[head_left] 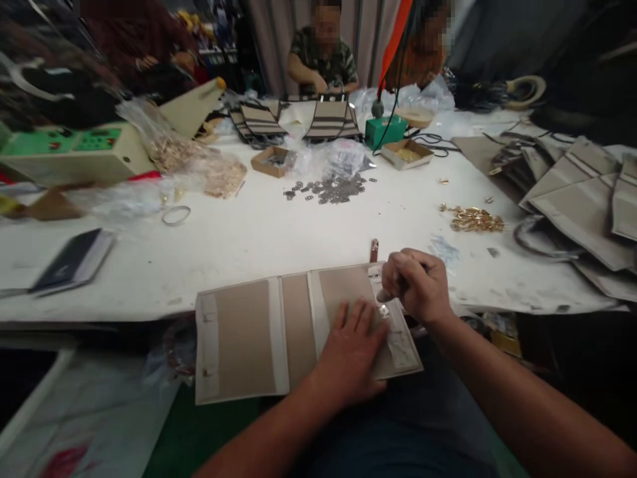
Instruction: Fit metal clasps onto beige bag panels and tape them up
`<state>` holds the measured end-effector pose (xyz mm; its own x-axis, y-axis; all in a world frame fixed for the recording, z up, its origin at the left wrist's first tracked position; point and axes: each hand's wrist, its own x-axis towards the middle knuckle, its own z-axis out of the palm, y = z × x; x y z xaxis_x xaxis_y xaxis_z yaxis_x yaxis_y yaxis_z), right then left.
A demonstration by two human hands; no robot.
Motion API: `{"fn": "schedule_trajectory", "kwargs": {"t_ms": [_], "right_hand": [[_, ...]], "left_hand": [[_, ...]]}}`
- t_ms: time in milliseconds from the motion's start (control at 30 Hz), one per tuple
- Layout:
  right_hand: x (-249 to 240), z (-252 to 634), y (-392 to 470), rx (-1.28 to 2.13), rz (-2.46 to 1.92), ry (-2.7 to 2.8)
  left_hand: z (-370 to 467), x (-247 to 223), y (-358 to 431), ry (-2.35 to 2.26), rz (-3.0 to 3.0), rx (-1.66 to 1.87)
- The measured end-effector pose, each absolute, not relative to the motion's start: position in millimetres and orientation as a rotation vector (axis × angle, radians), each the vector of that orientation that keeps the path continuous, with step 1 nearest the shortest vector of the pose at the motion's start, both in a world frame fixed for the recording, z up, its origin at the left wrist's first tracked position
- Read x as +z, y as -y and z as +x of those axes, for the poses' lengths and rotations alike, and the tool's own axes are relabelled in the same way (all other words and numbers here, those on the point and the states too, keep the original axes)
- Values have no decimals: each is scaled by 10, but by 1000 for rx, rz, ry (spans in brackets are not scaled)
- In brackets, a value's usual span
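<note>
A flat beige panel with pale strips (243, 338) lies partly on the table's front edge and partly over my lap. My left hand (351, 348) rests on its right part, fingers spread and flat. Above the panel's upper right corner is my right hand (415, 282), its fingers curled together; what they hold, if anything, is hidden. A small shiny metal piece (383, 310) sits on the panel just below my right fingers. Beyond the panel's top edge a brown strap end with metal (374, 250) sticks out.
Grey metal pieces (338, 190) lie mid-table, gold hardware (476, 220) to the right. Beige bag parts (572, 199) are piled at far right. A dark notebook (67, 262) and a green-panelled machine (74, 149) stand left. Across the table, a person (323, 53) works near striped bags (334, 118).
</note>
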<state>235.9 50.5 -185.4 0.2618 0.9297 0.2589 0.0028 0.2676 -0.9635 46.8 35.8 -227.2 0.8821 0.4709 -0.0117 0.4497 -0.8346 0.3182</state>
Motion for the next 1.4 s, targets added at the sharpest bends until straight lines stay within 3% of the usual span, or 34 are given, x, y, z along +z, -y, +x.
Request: {"fn": "schedule_trajectory", "kwargs": {"t_ms": [433,800,1000,1167,1300,1400], "right_hand": [[-1850,2242,-495,814,-1196,1601],[-1816,2321,-394,752,-1033,1194],[-1958,2371,-385,774,-1147,1106],[-1855,2569,149,848,-1385,981],[-2237,2660,729,1100,-1784,764],[-2599,2574,888,1258,-1759,562]], "left_hand": [[519,-2376,-380,-674,2673,185],[512,-2380,-376,-647,2700,173],[533,-2375,-365,-656,2716,143],[541,-2355,-357,-681,2723,148],[545,-2351,-347,-672,2740,205],[567,-2363,-331,-663,2776,254]]}}
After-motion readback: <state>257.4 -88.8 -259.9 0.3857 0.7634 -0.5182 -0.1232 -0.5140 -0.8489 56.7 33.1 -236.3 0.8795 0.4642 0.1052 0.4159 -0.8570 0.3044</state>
